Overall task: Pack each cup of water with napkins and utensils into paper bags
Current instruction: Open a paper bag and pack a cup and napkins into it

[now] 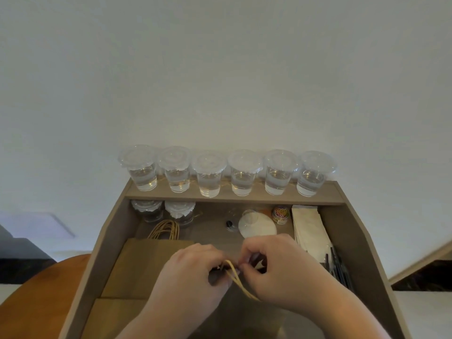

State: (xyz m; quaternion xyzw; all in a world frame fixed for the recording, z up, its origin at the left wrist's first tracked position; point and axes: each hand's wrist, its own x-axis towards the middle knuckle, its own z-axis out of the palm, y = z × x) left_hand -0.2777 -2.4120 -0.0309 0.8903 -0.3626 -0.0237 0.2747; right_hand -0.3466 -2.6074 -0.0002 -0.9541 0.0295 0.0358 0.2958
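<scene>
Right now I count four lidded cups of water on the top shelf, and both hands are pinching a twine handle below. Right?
Not four: the head view shows six lidded cups of water on the top shelf. The rest holds: the left hand and right hand both pinch the twine handle below.

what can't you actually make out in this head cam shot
- Head view: what the tan twisted-paper handle loops attach to, hidden under the left hand and right hand that pinch them.
- Head view: water level in the two clear lidded plastic cups under the brown shelf, lost in shadow.
- Head view: type of the thin black utensils at the right, blurred and too small.
</scene>
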